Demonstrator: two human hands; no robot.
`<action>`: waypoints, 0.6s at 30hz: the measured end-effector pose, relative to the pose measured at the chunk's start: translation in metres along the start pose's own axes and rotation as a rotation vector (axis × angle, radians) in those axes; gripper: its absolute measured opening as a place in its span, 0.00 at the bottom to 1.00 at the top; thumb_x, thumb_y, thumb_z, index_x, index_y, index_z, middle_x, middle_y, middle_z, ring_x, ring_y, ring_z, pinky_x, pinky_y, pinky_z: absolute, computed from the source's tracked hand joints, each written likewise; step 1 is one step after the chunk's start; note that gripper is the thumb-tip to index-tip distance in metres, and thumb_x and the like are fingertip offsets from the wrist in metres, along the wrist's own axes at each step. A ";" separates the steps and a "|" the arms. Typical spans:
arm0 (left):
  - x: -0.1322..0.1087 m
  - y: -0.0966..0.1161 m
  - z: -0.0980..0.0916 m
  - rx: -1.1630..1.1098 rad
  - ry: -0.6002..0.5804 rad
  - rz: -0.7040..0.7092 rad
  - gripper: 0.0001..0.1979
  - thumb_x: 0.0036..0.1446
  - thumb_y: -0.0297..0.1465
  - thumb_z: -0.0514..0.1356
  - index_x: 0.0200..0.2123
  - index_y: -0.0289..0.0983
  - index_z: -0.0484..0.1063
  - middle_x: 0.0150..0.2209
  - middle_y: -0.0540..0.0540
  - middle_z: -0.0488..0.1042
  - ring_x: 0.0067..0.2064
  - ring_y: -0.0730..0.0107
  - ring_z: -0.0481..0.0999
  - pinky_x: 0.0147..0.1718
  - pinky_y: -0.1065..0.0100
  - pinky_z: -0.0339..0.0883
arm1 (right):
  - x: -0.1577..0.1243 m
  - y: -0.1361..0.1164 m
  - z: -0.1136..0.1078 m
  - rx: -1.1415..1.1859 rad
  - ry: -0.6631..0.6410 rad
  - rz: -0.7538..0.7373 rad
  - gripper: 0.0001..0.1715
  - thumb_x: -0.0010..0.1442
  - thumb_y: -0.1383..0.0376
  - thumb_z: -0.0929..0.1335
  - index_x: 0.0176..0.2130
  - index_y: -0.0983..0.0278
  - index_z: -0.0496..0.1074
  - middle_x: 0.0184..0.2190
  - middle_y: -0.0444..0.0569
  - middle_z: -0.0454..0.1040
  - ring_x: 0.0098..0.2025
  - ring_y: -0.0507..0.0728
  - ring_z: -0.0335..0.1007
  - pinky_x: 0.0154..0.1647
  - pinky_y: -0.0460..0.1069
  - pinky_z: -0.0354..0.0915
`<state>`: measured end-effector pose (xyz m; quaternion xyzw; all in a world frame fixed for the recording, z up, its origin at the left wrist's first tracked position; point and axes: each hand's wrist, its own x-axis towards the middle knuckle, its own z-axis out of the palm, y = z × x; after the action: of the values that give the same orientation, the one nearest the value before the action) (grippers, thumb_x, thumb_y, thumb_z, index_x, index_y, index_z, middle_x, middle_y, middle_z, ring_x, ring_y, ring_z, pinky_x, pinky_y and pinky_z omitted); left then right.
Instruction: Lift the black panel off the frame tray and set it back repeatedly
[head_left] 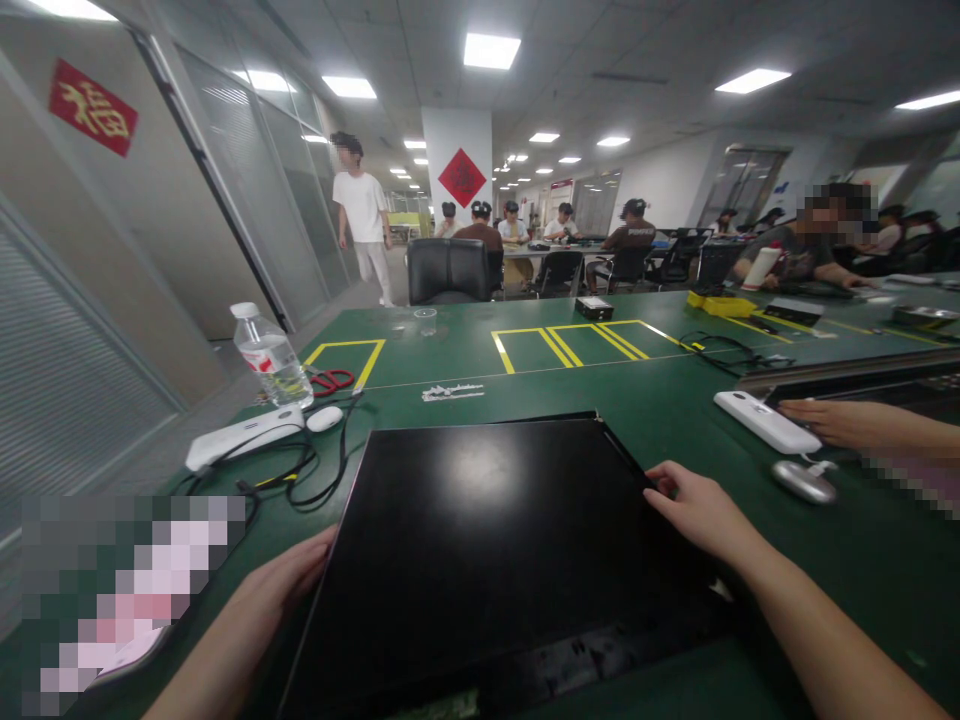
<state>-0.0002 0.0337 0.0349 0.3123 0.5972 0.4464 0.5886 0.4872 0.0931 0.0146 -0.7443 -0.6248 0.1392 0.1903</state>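
A large flat black panel (487, 540) lies on the green table (660, 400) in front of me. My left hand (289, 575) rests against the panel's left edge, fingers curled along it. My right hand (694, 505) grips the right edge, with the thumb on top and the fingers bent round the side. Both forearms reach in from the bottom of the view.
A water bottle (271, 355), red scissors (330, 381), a white power strip (244, 437) and black cables (300, 480) lie at the left. At the right, another person's hand (832, 420) rests by a white device (765, 421) and a mouse (804, 481). Seated people fill the far tables.
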 end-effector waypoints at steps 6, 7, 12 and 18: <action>-0.006 0.007 0.006 0.088 0.052 0.003 0.26 0.34 0.41 0.76 0.41 0.45 0.83 0.44 0.43 0.85 0.51 0.37 0.79 0.36 0.54 0.80 | 0.000 -0.001 -0.001 -0.007 -0.009 0.012 0.14 0.55 0.57 0.65 0.40 0.62 0.72 0.31 0.48 0.76 0.33 0.57 0.73 0.34 0.50 0.63; -0.008 0.009 0.008 0.094 0.039 -0.002 0.27 0.33 0.41 0.76 0.41 0.45 0.83 0.43 0.43 0.85 0.50 0.36 0.79 0.36 0.54 0.80 | 0.000 -0.001 -0.001 -0.006 -0.008 0.013 0.14 0.55 0.58 0.65 0.40 0.62 0.72 0.31 0.48 0.76 0.33 0.57 0.73 0.34 0.50 0.63; -0.013 0.012 0.013 0.092 0.014 -0.039 0.30 0.31 0.42 0.77 0.43 0.46 0.82 0.41 0.43 0.86 0.44 0.37 0.82 0.37 0.52 0.80 | 0.000 0.000 0.000 0.008 -0.001 0.005 0.14 0.55 0.58 0.65 0.39 0.61 0.73 0.30 0.47 0.76 0.32 0.56 0.72 0.34 0.49 0.63; -0.016 0.013 0.014 0.094 0.005 -0.017 0.26 0.36 0.44 0.75 0.42 0.45 0.82 0.41 0.45 0.86 0.45 0.42 0.83 0.44 0.53 0.77 | 0.002 0.003 0.002 0.002 0.013 -0.003 0.15 0.54 0.57 0.66 0.39 0.61 0.73 0.30 0.47 0.76 0.31 0.57 0.72 0.34 0.50 0.63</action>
<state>0.0136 0.0266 0.0544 0.3333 0.6215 0.4136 0.5758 0.4889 0.0944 0.0115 -0.7441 -0.6246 0.1347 0.1952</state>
